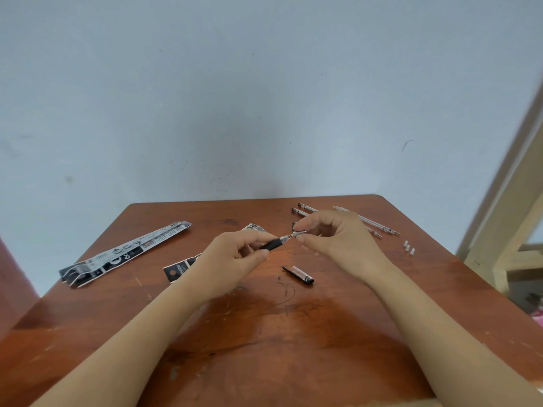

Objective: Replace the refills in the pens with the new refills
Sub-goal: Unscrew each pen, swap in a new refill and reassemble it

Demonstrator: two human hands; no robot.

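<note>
Tabletop (264, 342): wooden, scuffed. Refill packet (126, 251) lies well left of the left grip (235, 255). The left grip is curled round the pen (271, 244), held above the tabletop. The right grip (338, 242) pinches the pen's tip end. Loose refills (373, 223) lie just behind the right grip, and a pen cap (298, 274) lies near, on the person's side of both grips.

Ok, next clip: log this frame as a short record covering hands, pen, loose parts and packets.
left grip: left hand holds the pen by its black section
right grip: right hand pinches the pen's metal tip end
cap: pen cap lies on the table
refills: refills far right, partly behind right hand
small parts: three white tip caps
packets: long packet left; second packet partly under left hand
</note>
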